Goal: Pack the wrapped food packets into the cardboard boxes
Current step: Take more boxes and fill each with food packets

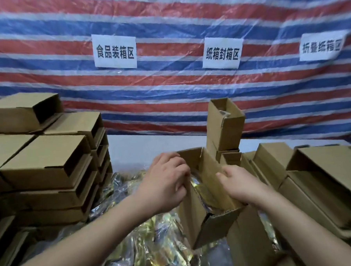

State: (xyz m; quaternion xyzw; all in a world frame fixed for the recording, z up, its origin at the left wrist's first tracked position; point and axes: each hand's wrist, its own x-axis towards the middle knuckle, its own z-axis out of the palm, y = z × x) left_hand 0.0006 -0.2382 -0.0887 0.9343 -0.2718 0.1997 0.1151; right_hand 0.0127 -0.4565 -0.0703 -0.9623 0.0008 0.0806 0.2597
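Open cardboard box [201, 219] held tilted at centre, mouth up, above the heap of wrapped packets [148, 254] in gold and clear foil spread across the near middle. Gold-wrapped packet [202, 192] showing inside the box's mouth. Left hand [165, 186] at the box's left rim, fingers curled over the edge and reaching into the opening; whether pinching the rim or the packet inside, cannot tell. Right hand [240, 186] gripping the right wall of the same box, thumb and fingers curled round the cardboard. Hands close together, one on each side of the opening.

Just behind, an upright open box [225, 124] standing on end, something shiny visible in its top. To the right, more open boxes [325, 178] lying and stacked at angles. To the left, a tall stack of empty boxes [48, 160] with openings facing right. Pale table top [150, 144] between the stacks. Far behind, a red, white and blue striped tarpaulin [164, 15] bearing three white paper signs [115, 51] printed with black characters.
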